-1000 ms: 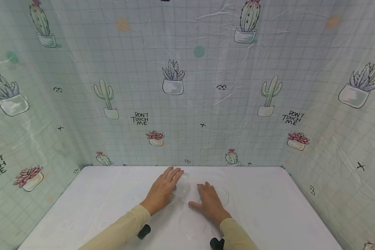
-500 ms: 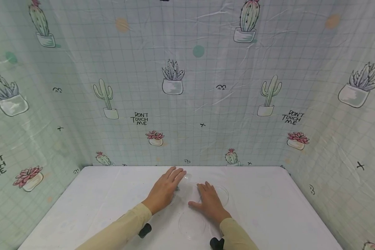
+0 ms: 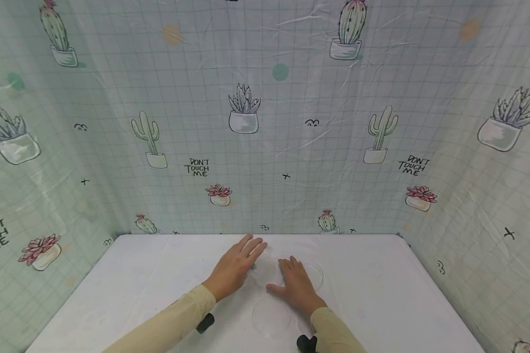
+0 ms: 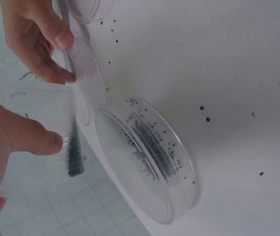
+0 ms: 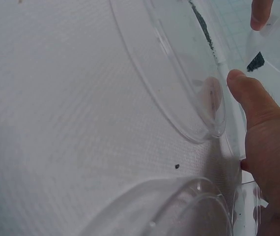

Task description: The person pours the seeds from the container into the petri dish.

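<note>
My left hand [image 3: 231, 269] holds a clear plastic container [image 4: 32, 169], tilted over the table, its thumb along the side. Small black seeds [image 4: 75, 152] lie bunched toward its right end in the left wrist view. To its right, my right hand [image 3: 298, 284] rests low over the table, thumb apart, with thumb and fingers around the edge of a clear petri dish [image 4: 98, 73]. Another petri dish [image 4: 140, 167], holding many black seeds, stands nearer the left wrist. The left hand mostly hides it in the head view.
Further clear round dishes, one near dish [image 3: 271, 317] and one right dish [image 3: 320, 275], lie around the right hand. Several loose black seeds [image 4: 208, 119] are scattered on the white table [image 3: 380, 294]. A cactus-print curtain [image 3: 265, 147] encloses the back and sides.
My left hand has shifted slightly to the right with the container, its fingers now covering more of it. My right hand has stayed in place.
</note>
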`<state>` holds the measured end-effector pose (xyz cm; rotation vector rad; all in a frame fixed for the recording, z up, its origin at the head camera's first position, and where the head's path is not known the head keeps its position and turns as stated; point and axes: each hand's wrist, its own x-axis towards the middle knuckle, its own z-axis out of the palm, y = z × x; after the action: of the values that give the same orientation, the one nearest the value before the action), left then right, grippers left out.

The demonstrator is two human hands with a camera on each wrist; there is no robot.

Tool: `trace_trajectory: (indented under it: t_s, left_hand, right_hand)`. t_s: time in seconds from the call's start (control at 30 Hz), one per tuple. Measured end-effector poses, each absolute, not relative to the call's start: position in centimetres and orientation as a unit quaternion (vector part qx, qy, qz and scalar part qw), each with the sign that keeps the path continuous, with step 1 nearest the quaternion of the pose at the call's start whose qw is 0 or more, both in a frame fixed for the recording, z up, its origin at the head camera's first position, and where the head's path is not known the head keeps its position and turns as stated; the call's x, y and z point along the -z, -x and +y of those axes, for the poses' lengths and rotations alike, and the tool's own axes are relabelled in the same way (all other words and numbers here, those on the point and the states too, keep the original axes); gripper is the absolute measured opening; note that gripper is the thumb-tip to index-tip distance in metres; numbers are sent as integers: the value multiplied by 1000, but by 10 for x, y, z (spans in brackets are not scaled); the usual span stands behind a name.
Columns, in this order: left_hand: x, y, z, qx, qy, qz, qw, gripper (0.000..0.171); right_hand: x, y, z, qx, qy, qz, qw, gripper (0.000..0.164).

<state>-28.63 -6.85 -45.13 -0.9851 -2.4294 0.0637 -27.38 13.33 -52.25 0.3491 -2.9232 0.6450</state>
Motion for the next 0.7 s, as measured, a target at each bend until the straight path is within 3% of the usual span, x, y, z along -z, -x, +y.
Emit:
trace_trajectory:
  t_s: [0.7]
  left_hand:
    - [447,286,-64,-56,379,-887,259,77]
  right_hand:
    - [524,275,133,-205,-118,-969,73,85]
